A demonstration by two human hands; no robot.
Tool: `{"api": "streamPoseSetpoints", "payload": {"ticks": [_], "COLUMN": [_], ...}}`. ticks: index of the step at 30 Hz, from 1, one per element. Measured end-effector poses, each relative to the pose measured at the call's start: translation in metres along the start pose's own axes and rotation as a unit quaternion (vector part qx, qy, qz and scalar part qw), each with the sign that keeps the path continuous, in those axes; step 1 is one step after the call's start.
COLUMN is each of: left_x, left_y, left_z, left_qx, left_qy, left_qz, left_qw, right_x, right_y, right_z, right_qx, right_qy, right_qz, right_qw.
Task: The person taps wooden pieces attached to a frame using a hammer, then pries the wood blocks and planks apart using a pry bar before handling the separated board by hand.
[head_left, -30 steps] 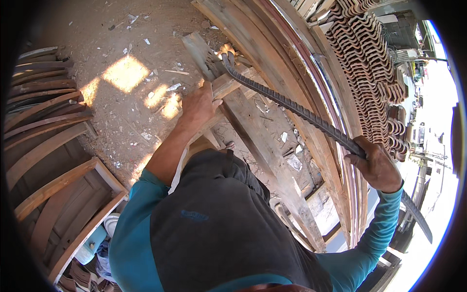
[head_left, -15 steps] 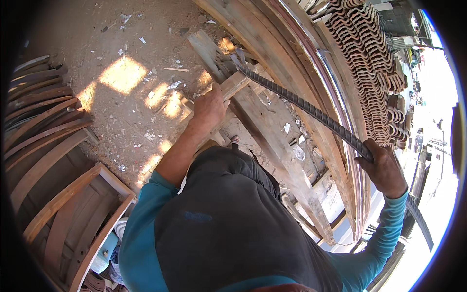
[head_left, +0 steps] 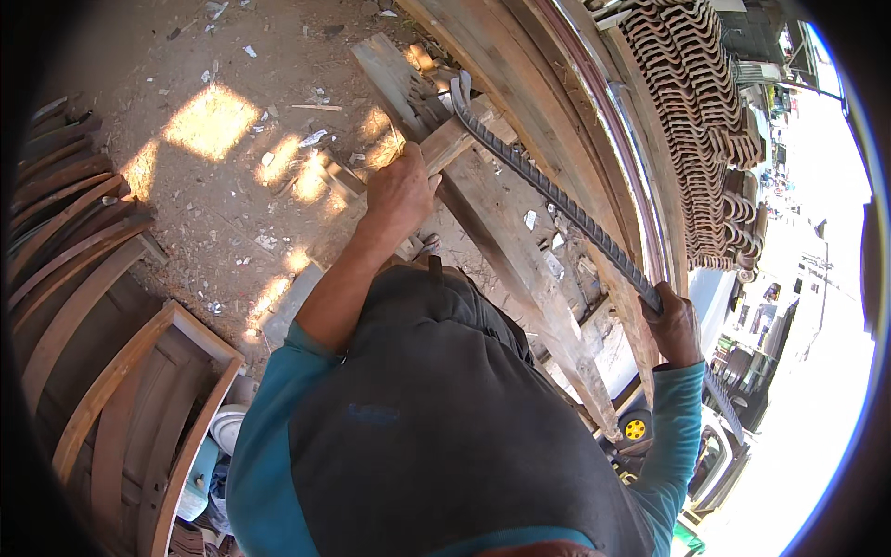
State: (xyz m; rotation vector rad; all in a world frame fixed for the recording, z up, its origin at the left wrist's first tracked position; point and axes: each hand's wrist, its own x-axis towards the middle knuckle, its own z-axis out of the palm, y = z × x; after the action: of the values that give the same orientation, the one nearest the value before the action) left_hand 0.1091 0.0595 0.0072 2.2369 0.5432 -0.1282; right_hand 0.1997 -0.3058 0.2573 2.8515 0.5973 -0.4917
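A long ribbed steel pry bar (head_left: 557, 197) slants across the right half of the head view. My right hand (head_left: 676, 327) is closed round it toward its near end, and part of the bar shows past my sleeve. Its far end is bent and flattened, lying by a short wooden beam (head_left: 448, 141); whether the tip touches the wood I cannot tell. My left hand (head_left: 399, 193) grips this beam, its fingers partly hidden round the far side. Under the beam runs a long, rough wooden plank (head_left: 510, 251) with a split, worn far end.
Long timbers (head_left: 534, 121) are stacked to the right of the plank, with piled curved roof tiles (head_left: 691, 121) beyond them. Wooden panelled frames (head_left: 139, 371) lean at the left. Debris litters the dirt floor (head_left: 232, 200). A yellow-hubbed wheel (head_left: 635, 429) is near my right forearm.
My right hand has come left and slightly nearer, swinging the bar's near end to a steeper slant. My left hand stays on the beam. The whole view has shifted a little.
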Motion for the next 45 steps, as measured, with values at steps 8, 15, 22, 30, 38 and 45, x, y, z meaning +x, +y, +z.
{"api": "streamPoseSetpoints", "payload": {"ticks": [8,15,22,30,38,45], "left_x": [0.011,0.018,0.023,0.014,0.02,0.023], "left_y": [0.001,0.009,0.006,0.001,0.018,0.008], "left_z": [-0.01,-0.011,-0.003,0.003,-0.014,-0.009], "left_qx": [0.088,0.125,0.084,0.085,0.081,0.078], "left_qy": [0.01,-0.008,-0.018,-0.021,-0.082,-0.06], "left_qz": [0.023,-0.009,0.01,-0.032,-0.037,-0.05], "left_qw": [0.996,0.992,0.996,0.996,0.993,0.994], "right_x": [-0.015,-0.01,-0.014,-0.011,-0.008,-0.011], "right_y": [-0.028,-0.008,-0.019,-0.008,-0.015,-0.002], "right_z": [-0.013,0.024,-0.029,0.03,-0.036,0.045], "right_qx": [-0.066,-0.118,-0.03,-0.132,-0.057,-0.117], "right_qy": [0.053,0.137,0.048,0.109,0.078,0.139], "right_qz": [-0.007,-0.053,-0.025,-0.008,-0.027,0.016], "right_qw": [0.996,0.982,0.998,0.985,0.995,0.983]}}
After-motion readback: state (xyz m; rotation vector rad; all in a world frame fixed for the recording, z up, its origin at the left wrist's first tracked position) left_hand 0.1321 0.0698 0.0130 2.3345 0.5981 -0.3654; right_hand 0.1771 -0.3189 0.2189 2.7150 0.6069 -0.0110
